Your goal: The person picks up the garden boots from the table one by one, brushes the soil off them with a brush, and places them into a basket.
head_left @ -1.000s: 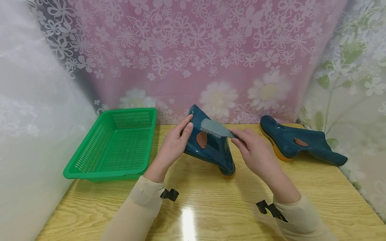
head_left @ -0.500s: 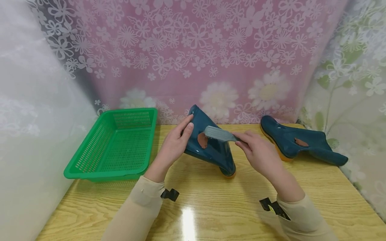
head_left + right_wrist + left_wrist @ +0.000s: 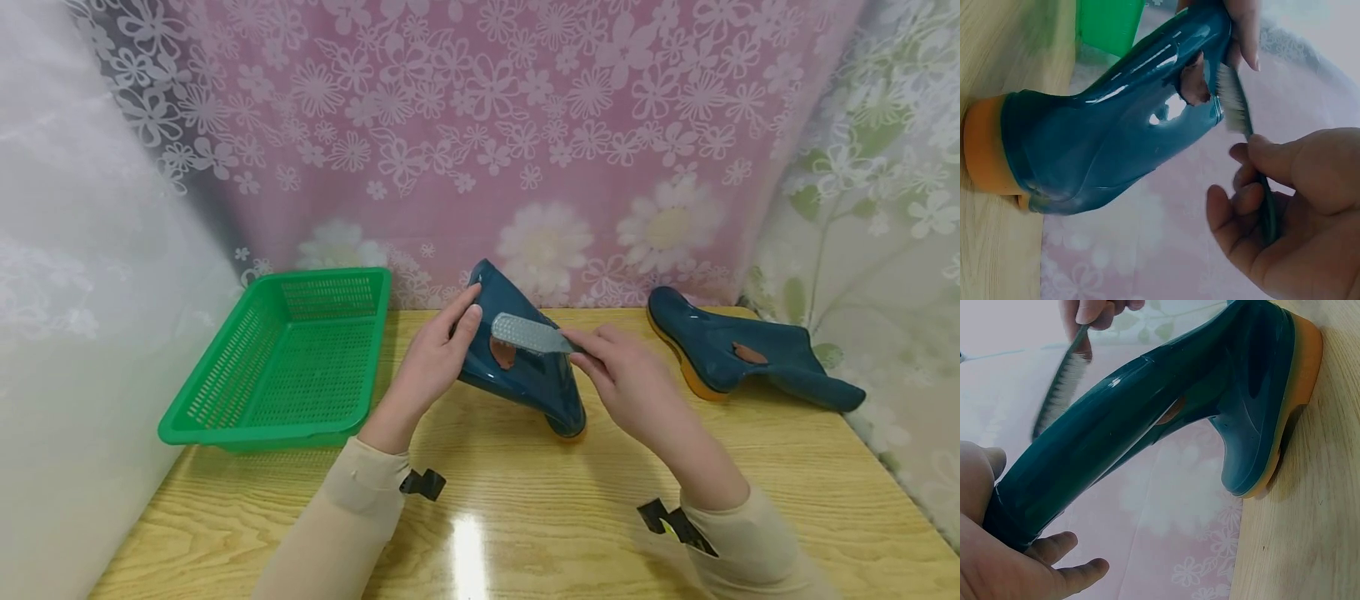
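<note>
Holding the boot (image 3: 525, 383) near its collar with the left hand (image 3: 433, 354), thumb and fingers curled round the opening. Pinching the handle of the brush (image 3: 528, 333) between thumb and fingers of the right hand (image 3: 633, 379). Placed foot-down on the worktop (image 3: 525, 517), nearer the far edge than the near one, with shaft slanted towards the far left corner and orange sole (image 3: 1304, 362) against the wood; cannot tell whether flat all along. Seen from the head camera with brush over shaft, partly covering a brown patch (image 3: 502, 353); in the right wrist view, with bristles (image 3: 1232, 100) just beside that patch, too close to call touching or apart. Note a green basket (image 3: 262, 435) towards the far left corner and a second boot (image 3: 780, 333) lying on its side by the far right corner. Might pivot or skid on its sole, if pushed hard from the brush side while held only at the collar. Could buckle at the shaft, judging by soft-looking walls. Might scrape the left fingertips through overlong strokes towards the collar. Could lift the patch's edge by hard rubbing, if merely stuck on.
</note>
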Available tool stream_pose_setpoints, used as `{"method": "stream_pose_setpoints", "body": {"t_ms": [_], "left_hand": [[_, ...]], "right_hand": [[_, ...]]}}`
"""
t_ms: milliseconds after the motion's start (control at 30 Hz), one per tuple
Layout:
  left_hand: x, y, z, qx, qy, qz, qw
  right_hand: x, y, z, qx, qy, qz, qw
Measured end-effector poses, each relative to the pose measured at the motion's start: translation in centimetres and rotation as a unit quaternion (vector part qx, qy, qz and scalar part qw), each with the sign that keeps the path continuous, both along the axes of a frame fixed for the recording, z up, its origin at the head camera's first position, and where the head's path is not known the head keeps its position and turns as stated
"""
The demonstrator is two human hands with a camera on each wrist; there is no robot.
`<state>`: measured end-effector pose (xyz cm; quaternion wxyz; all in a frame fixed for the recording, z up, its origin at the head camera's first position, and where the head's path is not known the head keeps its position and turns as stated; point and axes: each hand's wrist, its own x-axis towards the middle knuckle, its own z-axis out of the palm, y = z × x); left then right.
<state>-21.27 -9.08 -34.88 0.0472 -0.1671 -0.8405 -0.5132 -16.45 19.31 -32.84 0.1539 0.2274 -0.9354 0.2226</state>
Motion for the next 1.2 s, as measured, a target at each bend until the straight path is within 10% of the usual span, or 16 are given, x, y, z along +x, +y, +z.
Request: {"method": "stream_pose_setpoints", "body": {"t_ms": [767, 1200], "left_hand": [[0.2, 0.0, 0.1, -0.002, -0.006, -0.001, 1.0], [0.0, 0.0, 0.1, 0.001, -0.004, -0.008, 1.0]], "right_hand": [[0.3, 0.7, 0.8, -0.025, -0.038, 0.0, 0.999], [0.8, 1.1, 0.9, 0.054, -0.044, 0.001, 0.998]]}}
